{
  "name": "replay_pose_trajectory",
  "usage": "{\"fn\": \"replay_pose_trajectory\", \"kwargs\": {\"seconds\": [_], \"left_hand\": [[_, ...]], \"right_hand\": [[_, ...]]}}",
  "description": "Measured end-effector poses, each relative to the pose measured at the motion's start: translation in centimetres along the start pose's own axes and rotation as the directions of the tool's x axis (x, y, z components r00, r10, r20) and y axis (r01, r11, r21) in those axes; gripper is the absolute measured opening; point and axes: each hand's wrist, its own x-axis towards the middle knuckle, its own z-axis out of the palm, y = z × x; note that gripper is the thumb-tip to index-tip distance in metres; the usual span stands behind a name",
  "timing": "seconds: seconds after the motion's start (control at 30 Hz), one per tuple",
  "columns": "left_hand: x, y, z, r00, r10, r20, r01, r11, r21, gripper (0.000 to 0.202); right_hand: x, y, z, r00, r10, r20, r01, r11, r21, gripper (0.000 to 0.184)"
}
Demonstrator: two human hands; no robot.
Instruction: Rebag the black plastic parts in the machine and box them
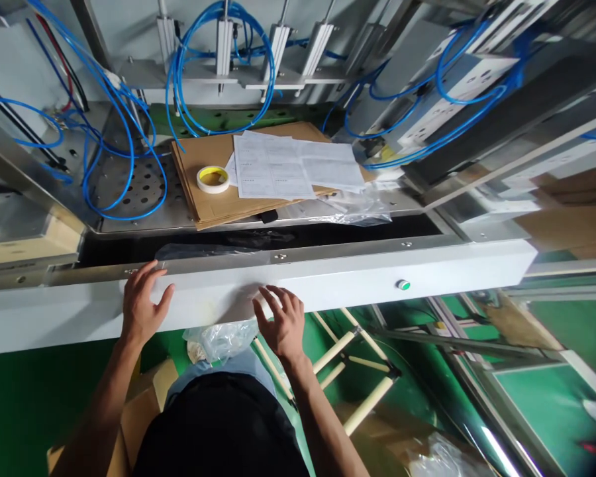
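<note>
Beam (347, 281) looks long and white with a green button (403, 285).

No words or numbers can be read here. The white papers (273, 165) have small gray print on them, set out in rows. Some short lines of print look darker than the others. All of it is too tiny and blurry to read. The papers lie partly on top of each other, on the flat brown cardboard (193, 165).
</note>
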Motion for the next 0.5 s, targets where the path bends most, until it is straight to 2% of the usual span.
{"fn": "replay_pose_trajectory", "kwargs": {"seconds": [0.1, 0.27, 0.4, 0.5], "left_hand": [[0.3, 0.0, 0.3, 0.999, 0.033, 0.035, -0.035, 0.998, 0.052, 0.029], [-0.1, -0.1, 1.1, 0.986, 0.053, 0.155, -0.07, 0.992, 0.102, 0.032], [-0.1, -0.1, 1.4, 0.987, 0.06, 0.146, -0.075, 0.992, 0.103, 0.034], [0.0, 0.0, 1.3, 0.993, 0.053, 0.106, -0.064, 0.993, 0.099, 0.037]], "right_hand": [[-1.3, -0.6, 0.2, 1.0, 0.008, 0.01, -0.008, 0.999, -0.034, 0.023], [-2.2, -0.2, 0.7, 0.994, 0.113, -0.012, -0.113, 0.99, -0.08, 0.024], [-2.3, 0.5, 0.7, 0.993, 0.119, -0.028, -0.12, 0.991, -0.062, 0.027], [-2.1, 0.7, 0.6, 0.991, 0.103, -0.082, -0.109, 0.992, -0.063, 0.025]]}}
